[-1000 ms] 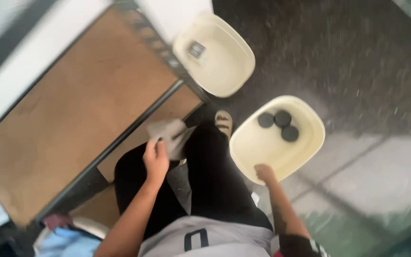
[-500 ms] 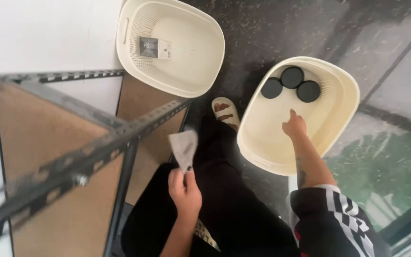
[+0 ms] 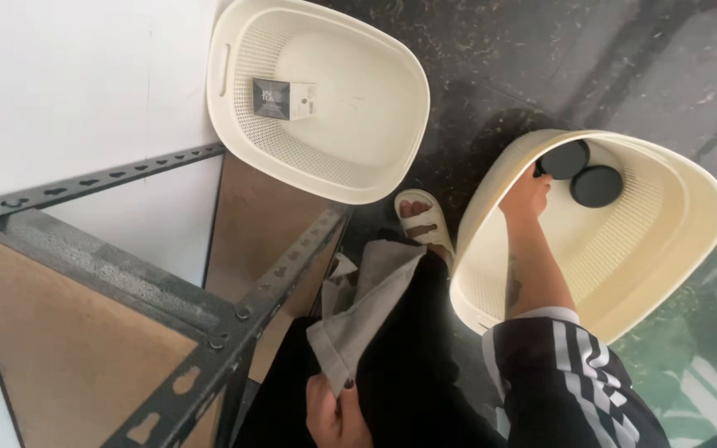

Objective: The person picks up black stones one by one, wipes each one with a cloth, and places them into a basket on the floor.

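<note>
My left hand is at the bottom edge, pinching a grey cloth that hangs over my dark trouser leg. My right hand reaches into a cream plastic basket on the right, fingers curled around a black round disc at the basket's far end. Two more black discs lie just beyond the hand, one partly covered by the basket rim. The sleeve on that arm is black with white stripes.
A second cream basket sits on the dark floor at top centre, holding a small dark and white card. A metal shelf frame with brown boards fills the left. My sandalled foot stands between the baskets.
My right hand moved deeper into the right basket and closed on one of the black discs. The cloth in my left hand has unfolded and hangs longer. The view shifted down and left.
</note>
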